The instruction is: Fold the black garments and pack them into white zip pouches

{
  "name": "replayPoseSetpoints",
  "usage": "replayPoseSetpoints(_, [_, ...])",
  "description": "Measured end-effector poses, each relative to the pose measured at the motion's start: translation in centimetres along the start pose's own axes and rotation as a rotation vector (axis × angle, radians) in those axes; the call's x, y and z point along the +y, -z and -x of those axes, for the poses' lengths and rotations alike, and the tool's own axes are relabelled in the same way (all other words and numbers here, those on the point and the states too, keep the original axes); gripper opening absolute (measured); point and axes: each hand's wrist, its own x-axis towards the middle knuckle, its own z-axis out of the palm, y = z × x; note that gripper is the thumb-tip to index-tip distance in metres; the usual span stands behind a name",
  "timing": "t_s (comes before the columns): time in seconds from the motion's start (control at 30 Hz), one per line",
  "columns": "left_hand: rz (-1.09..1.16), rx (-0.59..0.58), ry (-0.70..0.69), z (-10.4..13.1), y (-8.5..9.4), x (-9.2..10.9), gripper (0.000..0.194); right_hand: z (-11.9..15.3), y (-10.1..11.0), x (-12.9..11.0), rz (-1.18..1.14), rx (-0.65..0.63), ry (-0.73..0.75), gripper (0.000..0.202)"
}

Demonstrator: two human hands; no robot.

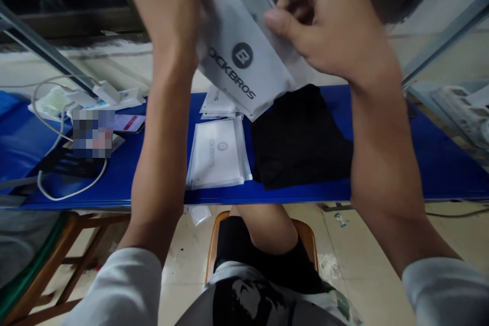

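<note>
We hold one ROCKBROS plastic bag [263, 69] above the desk [439, 163], the right hand's [328, 25] fingers pinching its edge; the left hand's [178, 5] closure we cannot tell. The black cloth [298, 142] lies outside any bag, beside flat printed bags [219, 163].

Small packing workspace, with 1 blue worktable [439, 163] and stacked printed bags [217, 155].

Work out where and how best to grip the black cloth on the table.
Pinch the black cloth by its near edge, probably from the front: it lies low and limp, that edge close to the front rim of the table.
</note>
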Motion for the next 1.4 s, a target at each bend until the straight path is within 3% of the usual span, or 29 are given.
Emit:
replayPoseSetpoints(0.13, [-0.18, 0.147, -0.051, -0.5, 2.7, -0.2, 0.024, 0.6, 2.2, 0.1, 0.031, -0.111, 0.006, 0.026])
replayPoseSetpoints(0.33, [-0.122, 0.345, -0.113, 0.8, 2.5, 2.0, 0.026, 1.4, 4.8, 1.1, -0.08, -0.033, 0.058, 0.03])
replayPoseSetpoints(0.43, [-0.111, 0.372, -0.07, 1.0, 2.5, 3.1, 0.016, 1.5, 4.7, 0.9, -0.183, 0.029, 0.005, 0.016])
replayPoseSetpoints(0.47, [-0.112, 0.368, -0.061, 1.0, 2.5, 3.6, 0.011, 1.5, 4.3, 0.7, -0.246, 0.042, 0.001, 0.008])
replayPoseSetpoints(0.57, [-0.114, 0.245, -0.033, 1.4, 1.7, 5.5, 0.008, 1.0, 2.9, 0.2, -0.417, 0.079, 0.019, 0.024])
replayPoseSetpoints(0.73, [-0.212, 0.089, -0.044, 2.7, -0.1, 7.7, 0.011, 0.4, 1.0, 0.0, -0.457, 0.075, -0.009, 0.015])
replayPoseSetpoints(0.87, [-0.187, 0.089, -0.042, 2.8, 0.1, 7.4, 0.012, 0.3, 0.7, 0.1, -0.49, 0.105, -0.038, 0.016])
replayPoseSetpoints(1.17, [-0.204, 0.092, 0.017, 2.4, 1.6, 7.3, 0.014, 0.1, 1.3, -0.8, -0.692, 0.003, -0.051, 0.015])
replayPoseSetpoints(1.4, [-0.227, 0.071, 0.013, 2.5, 1.7, 7.3, 0.015, 0.1, 1.9, -1.1, -0.7, -0.067, -0.079, 0.01])
